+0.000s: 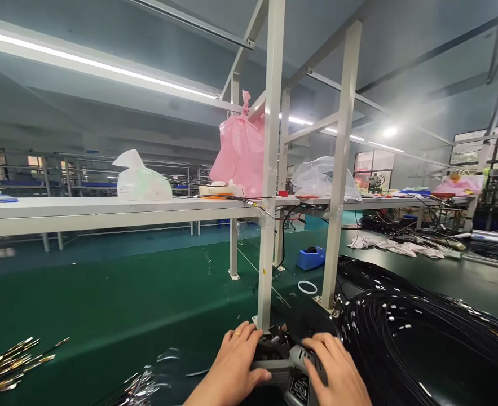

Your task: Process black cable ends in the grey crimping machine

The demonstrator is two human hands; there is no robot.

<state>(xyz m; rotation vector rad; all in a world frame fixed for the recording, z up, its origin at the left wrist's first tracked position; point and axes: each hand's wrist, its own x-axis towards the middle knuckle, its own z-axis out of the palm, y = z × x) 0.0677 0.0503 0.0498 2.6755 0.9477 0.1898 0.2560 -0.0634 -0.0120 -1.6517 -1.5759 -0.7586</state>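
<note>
At the near edge of the green tabletop (105, 304), the left hand (236, 366) and right hand (337, 372) both grasp a small grey metal device (289, 369), steadying it from 2 sides beside the black cable bundle (422, 344).

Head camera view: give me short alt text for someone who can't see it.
Two bare hands, left hand and right hand, grip a small grey device on a green workbench. A big coil of black cables lies to the right, brass pins to the far left, and a pink bag hangs from a white post.
</note>
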